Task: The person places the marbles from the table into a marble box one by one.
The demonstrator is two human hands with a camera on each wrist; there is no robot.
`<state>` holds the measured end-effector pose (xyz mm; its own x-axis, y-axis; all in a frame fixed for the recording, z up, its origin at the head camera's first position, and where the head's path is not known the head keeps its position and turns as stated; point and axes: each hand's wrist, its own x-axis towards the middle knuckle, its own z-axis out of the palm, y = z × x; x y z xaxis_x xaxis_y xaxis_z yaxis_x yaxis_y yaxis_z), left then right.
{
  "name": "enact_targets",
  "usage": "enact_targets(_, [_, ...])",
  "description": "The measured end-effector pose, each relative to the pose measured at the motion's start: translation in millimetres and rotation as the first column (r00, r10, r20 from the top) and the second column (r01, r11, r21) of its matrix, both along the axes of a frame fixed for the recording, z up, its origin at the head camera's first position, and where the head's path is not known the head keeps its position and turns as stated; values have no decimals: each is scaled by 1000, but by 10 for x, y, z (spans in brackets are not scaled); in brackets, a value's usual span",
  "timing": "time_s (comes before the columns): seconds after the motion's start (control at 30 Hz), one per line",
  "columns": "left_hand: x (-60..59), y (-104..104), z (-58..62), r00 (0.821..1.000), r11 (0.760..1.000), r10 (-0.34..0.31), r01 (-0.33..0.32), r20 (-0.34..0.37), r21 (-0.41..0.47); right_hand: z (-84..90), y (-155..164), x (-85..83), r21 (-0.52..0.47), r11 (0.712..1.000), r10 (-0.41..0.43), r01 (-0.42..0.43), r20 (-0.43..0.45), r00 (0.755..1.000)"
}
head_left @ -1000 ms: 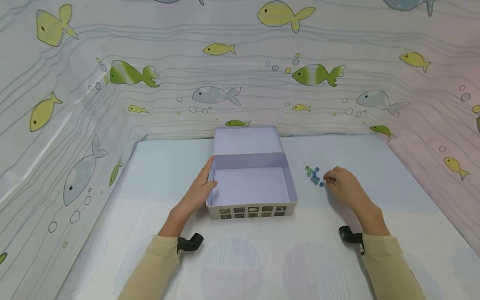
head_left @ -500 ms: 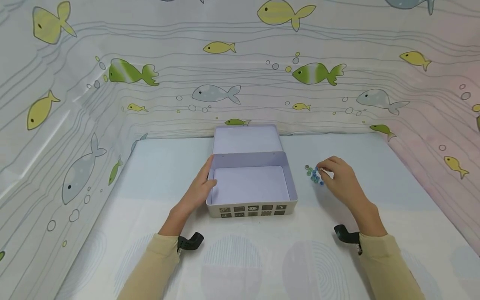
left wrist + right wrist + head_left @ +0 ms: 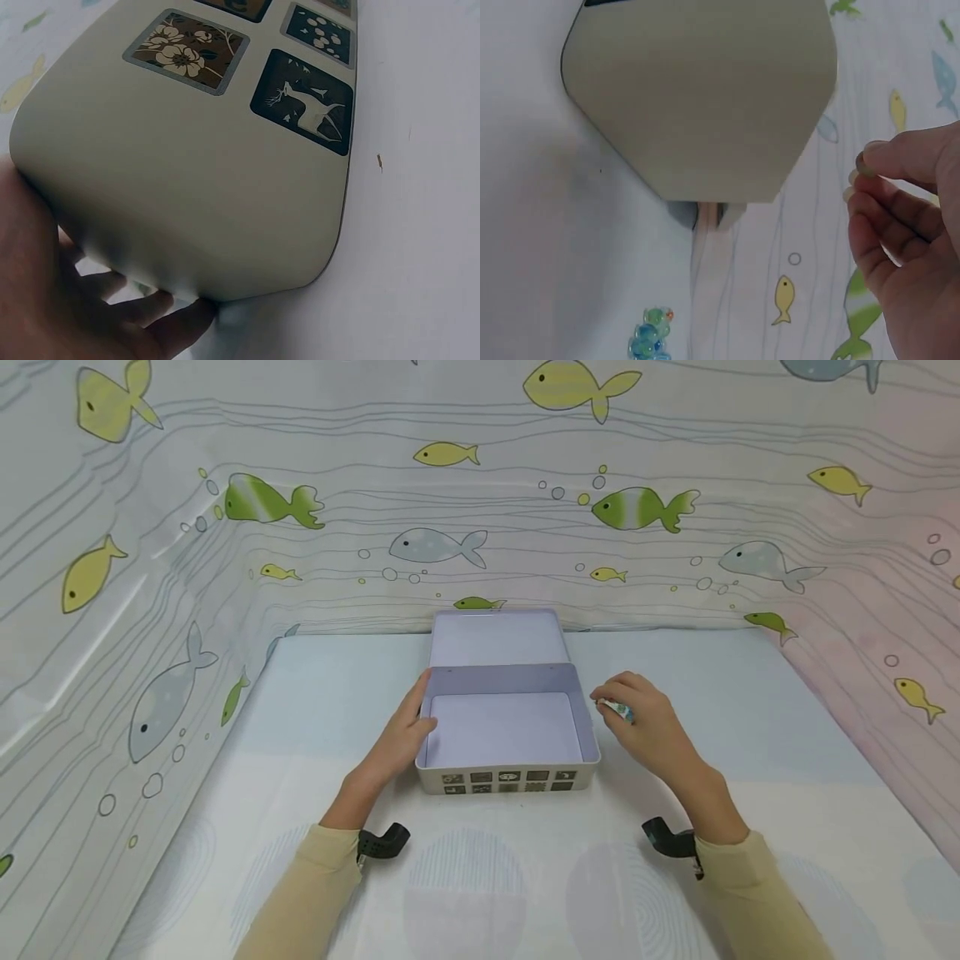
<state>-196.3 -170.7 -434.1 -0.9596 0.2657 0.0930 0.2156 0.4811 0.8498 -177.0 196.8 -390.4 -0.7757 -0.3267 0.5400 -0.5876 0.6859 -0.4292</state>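
Observation:
A tin box (image 3: 507,778) with a pale lilac inside stands with its hinged lid (image 3: 498,639) tipped back. My left hand (image 3: 397,739) grips the box's left wall, thumb over the rim and fingers along the outside. In the left wrist view, fingers (image 3: 154,311) lie against the box's side. Just right of the box, my right hand (image 3: 651,727) is raised, thumb and forefinger pinching a small greenish-brown glass marble (image 3: 864,163). Several blue and green glass marbles (image 3: 649,334) lie in a cluster on the table, mostly hidden behind that hand in the head view.
A pale cloth with printed circles covers the table (image 3: 525,877). Behind it rises a wall covering (image 3: 337,560) printed with fish, which also runs along both sides. Each wrist carries a black camera mount (image 3: 671,839).
My right hand has lifted from beside the marble cluster and moved left, close to the box's right rim, carrying the pinched marble. My left hand stays on the box.

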Motion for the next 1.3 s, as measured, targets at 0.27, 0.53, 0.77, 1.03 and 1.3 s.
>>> enact_targets(0.27, [19,0,-4,1000,1000,17,-17,-3,-15,-79,-225,50,13,995,97,-98,46,994])
enact_targets(0.53, [1,22,-41,1000,1000,3,-3,-4,9,-135,-398,24,58,986,154,-155,29,988])
enact_targets(0.77, [4,2,-26,1000,1000,22,-22,8,0,-176,-562,-12,200,962,159,-184,136,978])
enact_targets(1.03, [6,-3,-30,1000,1000,20,-20,10,3,-78,-670,-15,295,936,89,-193,333,939])
enact_targets(1.3, [18,10,-35,999,1000,27,-27,18,13,-92,-765,-50,368,918,8,-148,355,935])
